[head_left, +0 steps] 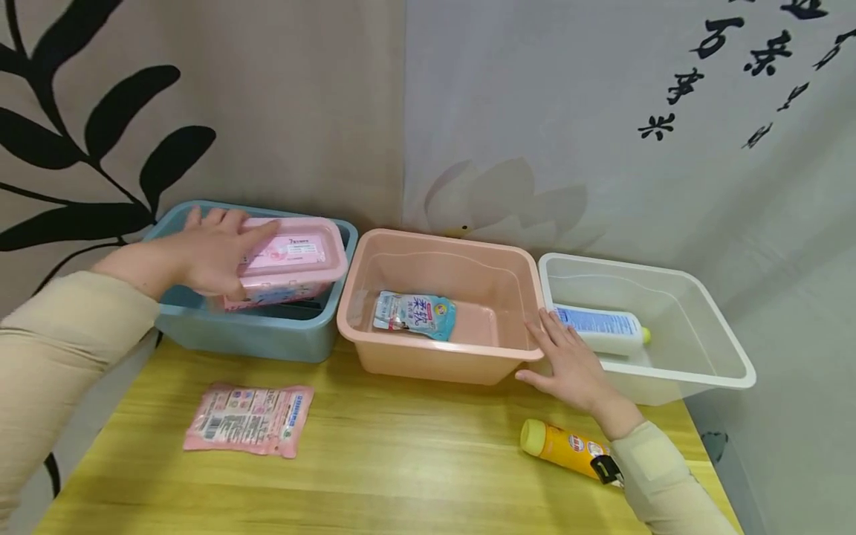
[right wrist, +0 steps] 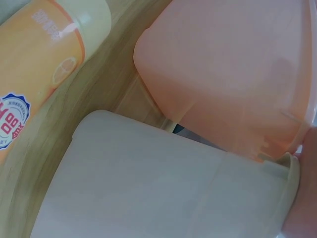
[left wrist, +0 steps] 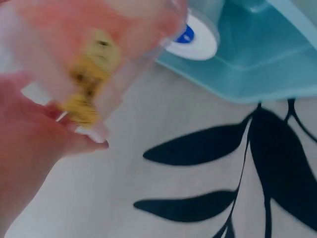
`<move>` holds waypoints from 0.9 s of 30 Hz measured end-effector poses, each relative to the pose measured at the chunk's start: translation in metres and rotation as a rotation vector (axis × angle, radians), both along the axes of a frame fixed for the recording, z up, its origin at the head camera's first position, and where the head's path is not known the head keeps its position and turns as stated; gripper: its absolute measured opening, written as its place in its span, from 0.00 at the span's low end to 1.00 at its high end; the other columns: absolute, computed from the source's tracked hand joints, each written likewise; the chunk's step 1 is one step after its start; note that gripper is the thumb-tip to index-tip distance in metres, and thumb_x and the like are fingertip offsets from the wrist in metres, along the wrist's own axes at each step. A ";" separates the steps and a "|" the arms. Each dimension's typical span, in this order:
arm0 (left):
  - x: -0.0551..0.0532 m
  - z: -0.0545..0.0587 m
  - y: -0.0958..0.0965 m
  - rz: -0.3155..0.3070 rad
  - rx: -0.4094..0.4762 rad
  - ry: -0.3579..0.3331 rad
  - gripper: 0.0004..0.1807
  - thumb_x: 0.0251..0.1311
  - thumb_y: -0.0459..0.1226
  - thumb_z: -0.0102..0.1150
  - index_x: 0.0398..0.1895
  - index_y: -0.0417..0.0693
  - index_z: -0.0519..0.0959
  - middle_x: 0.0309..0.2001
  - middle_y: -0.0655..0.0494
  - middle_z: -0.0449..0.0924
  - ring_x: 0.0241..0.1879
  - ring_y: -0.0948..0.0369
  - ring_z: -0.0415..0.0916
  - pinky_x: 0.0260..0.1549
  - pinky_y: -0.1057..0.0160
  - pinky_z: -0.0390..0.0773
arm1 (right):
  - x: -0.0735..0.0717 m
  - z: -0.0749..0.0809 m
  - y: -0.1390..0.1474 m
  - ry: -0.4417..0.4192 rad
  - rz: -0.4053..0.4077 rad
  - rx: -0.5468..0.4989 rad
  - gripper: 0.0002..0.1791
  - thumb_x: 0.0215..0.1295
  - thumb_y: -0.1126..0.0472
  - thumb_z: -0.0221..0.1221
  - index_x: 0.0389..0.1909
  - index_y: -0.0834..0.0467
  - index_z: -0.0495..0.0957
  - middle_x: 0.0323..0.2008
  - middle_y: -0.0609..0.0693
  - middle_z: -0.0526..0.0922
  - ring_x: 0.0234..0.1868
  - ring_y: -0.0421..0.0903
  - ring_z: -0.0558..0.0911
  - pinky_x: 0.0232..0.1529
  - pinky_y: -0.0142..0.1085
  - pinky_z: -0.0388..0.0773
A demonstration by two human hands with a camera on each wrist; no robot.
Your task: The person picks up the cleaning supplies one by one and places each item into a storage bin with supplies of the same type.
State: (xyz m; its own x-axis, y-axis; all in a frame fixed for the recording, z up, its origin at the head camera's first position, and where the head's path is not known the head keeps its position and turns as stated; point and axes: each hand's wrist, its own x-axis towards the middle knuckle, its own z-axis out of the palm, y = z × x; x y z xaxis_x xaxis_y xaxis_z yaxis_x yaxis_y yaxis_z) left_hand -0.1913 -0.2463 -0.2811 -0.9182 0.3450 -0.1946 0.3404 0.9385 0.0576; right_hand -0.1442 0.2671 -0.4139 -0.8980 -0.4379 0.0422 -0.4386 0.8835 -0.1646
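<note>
My left hand (head_left: pixel 212 253) grips a pink lidded pack (head_left: pixel 294 256) by its left end, thumb at the front and fingers over the back. The pack is over the blue bin (head_left: pixel 247 334), overlapping its opening in the head view. In the left wrist view the pack (left wrist: pixel 99 54) is blurred, with yellow figures on its side. My right hand (head_left: pixel 575 364) rests with fingers spread and fairly straight at the neighbouring rims of the peach bin (head_left: pixel 435 360) and the white bin (head_left: pixel 675 390). It holds nothing.
A blue and white pouch (head_left: pixel 414 316) lies in the peach bin, a white bottle (head_left: pixel 602 331) in the white one. On the wooden table (head_left: pixel 401 461) lie a pink packet (head_left: pixel 249 420) and a yellow-orange bottle (head_left: pixel 568 448), near my right sleeve. A curtain (head_left: pixel 321 111) hangs behind the bins.
</note>
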 end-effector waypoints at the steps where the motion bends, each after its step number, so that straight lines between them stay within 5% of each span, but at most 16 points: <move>1: -0.002 -0.001 0.000 -0.005 0.012 -0.009 0.63 0.28 0.44 0.71 0.73 0.44 0.48 0.63 0.29 0.50 0.59 0.33 0.47 0.57 0.25 0.37 | 0.000 0.000 0.000 -0.003 -0.002 0.004 0.49 0.55 0.34 0.56 0.72 0.56 0.53 0.73 0.61 0.46 0.74 0.59 0.48 0.70 0.55 0.48; 11: -0.004 -0.019 -0.020 -0.024 0.193 -0.108 0.68 0.17 0.26 0.68 0.74 0.50 0.46 0.68 0.30 0.42 0.64 0.33 0.40 0.58 0.24 0.31 | 0.000 -0.001 -0.001 -0.004 -0.005 0.013 0.49 0.56 0.34 0.56 0.72 0.56 0.54 0.74 0.61 0.46 0.74 0.59 0.48 0.70 0.54 0.50; 16: -0.013 -0.027 -0.020 -0.065 0.172 -0.125 0.65 0.18 0.23 0.64 0.73 0.53 0.50 0.67 0.33 0.47 0.65 0.34 0.41 0.58 0.24 0.31 | -0.002 -0.002 -0.002 -0.006 -0.017 0.012 0.49 0.56 0.35 0.57 0.72 0.56 0.53 0.74 0.61 0.46 0.74 0.59 0.47 0.71 0.53 0.50; 27: -0.035 -0.043 -0.028 -0.047 0.131 -0.182 0.66 0.18 0.19 0.63 0.73 0.53 0.49 0.67 0.32 0.46 0.64 0.33 0.40 0.59 0.26 0.30 | -0.007 -0.003 -0.009 0.013 -0.031 0.018 0.48 0.55 0.36 0.57 0.71 0.58 0.55 0.73 0.62 0.47 0.73 0.59 0.49 0.70 0.53 0.52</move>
